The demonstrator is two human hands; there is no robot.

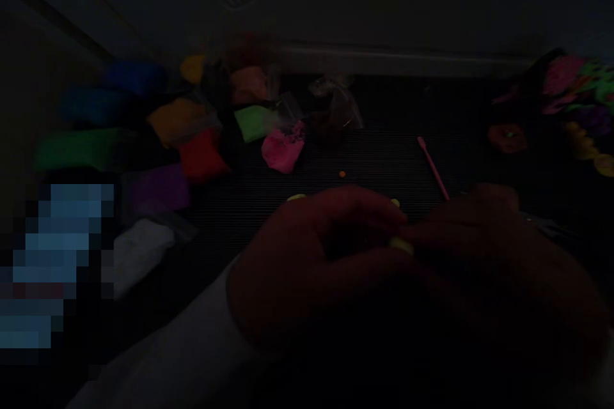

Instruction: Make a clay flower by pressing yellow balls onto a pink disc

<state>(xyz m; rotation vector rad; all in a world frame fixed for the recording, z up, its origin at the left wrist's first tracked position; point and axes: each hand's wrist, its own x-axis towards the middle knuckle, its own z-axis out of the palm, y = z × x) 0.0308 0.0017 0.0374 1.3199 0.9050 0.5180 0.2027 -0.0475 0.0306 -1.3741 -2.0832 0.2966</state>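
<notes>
The scene is very dark. My left hand [311, 262] and my right hand [499, 249] meet at the middle of the view above a dark ribbed mat [384, 153]. Their fingertips pinch a small pale yellow piece of clay [401, 244] between them. Two more small yellow bits [296, 197] lie on the mat just beyond my left hand. A white sleeve covers my left forearm. A thin pink stick tool [433, 168] lies on the mat just beyond my right hand.
Several bags of coloured clay are heaped at the back left: blue, green [79, 148], orange, red [201, 156], purple, white, light green and pink [283, 150]. A tiny orange bit [341, 174] lies mid-mat. Colourful clay shapes [580, 96] sit at the far right.
</notes>
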